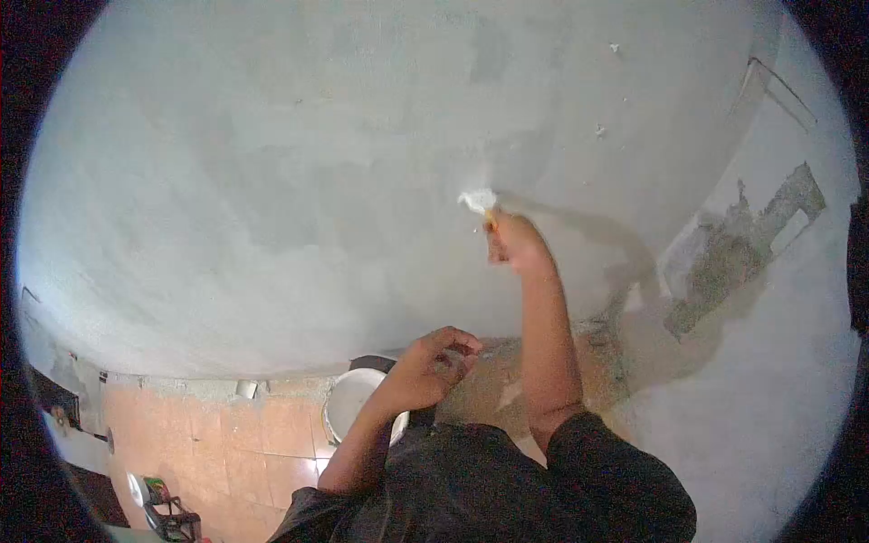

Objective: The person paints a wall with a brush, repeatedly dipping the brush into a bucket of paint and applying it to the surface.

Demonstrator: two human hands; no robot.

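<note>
My right hand [511, 241] is closed round the yellow handle of a putty knife [480, 199], raised against the grey-white wall [272, 172]. White paste covers the knife's blade, which is at the wall surface. Lower down, my left hand [436, 366] hangs in front of me, fingers loosely bent and apart, with nothing visible in it. Just behind and below that hand stands a white bucket [348, 403], partly hidden by my left forearm.
Small white lumps [600, 132] stick to the wall. On the right, an adjoining wall has a rough bare patch [738, 249]. Orange floor tiles [226, 430] run along the wall's foot. A dark object with a white part [161, 502] lies at lower left.
</note>
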